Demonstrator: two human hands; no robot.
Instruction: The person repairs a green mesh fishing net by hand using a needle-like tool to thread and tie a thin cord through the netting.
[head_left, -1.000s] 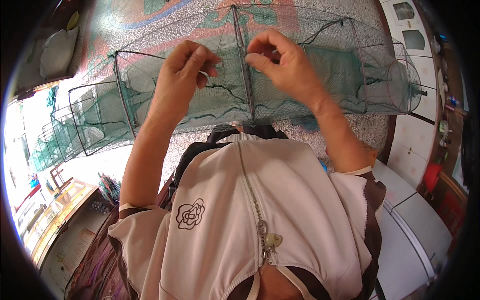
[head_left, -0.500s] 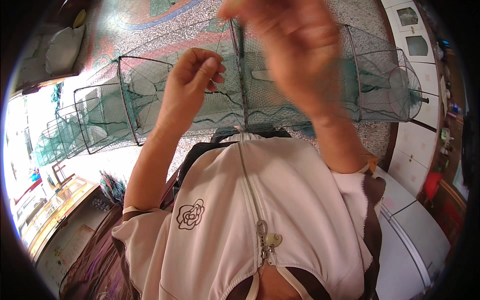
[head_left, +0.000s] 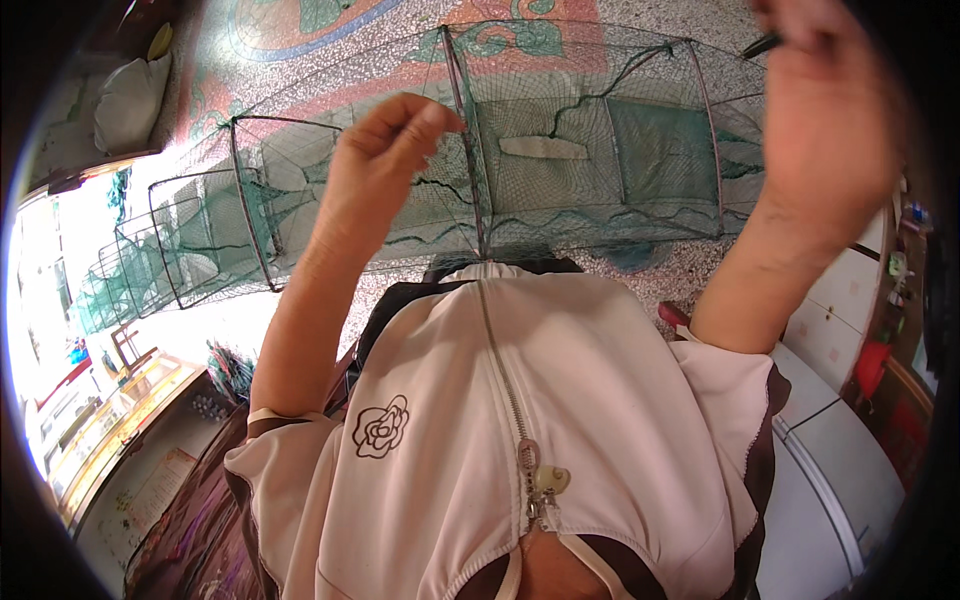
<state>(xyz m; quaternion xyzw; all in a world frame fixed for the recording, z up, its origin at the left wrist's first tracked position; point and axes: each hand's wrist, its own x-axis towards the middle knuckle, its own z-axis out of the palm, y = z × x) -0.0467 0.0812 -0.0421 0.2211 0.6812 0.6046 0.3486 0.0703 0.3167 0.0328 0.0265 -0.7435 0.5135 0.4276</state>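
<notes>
A long green mesh net trap [head_left: 545, 185] on dark rectangular frames stretches from left to right before me. My left hand [head_left: 385, 140] is closed over its middle, thumb pressed to the curled fingers, next to an upright frame bar [head_left: 464, 120]. Whatever it pinches is too fine to make out. My right hand [head_left: 830, 130] is raised at the upper right, over the trap's right end, its fingers curled and partly blurred. A slim dark pointed thing [head_left: 762, 45] juts out beside those fingers; its kind is unclear.
Under the trap lies a speckled floor [head_left: 400, 45] with coloured patterns. White cabinets [head_left: 830, 325] and a pale rounded appliance [head_left: 830, 470] stand at the right. A glass-topped counter [head_left: 125, 400] is at the left, with a pale sack [head_left: 130, 105] farther back.
My right hand has swung from above the trap's middle out to the upper right. My left hand stays nearly in place, and the middle frame bar leans slightly more to the left.
</notes>
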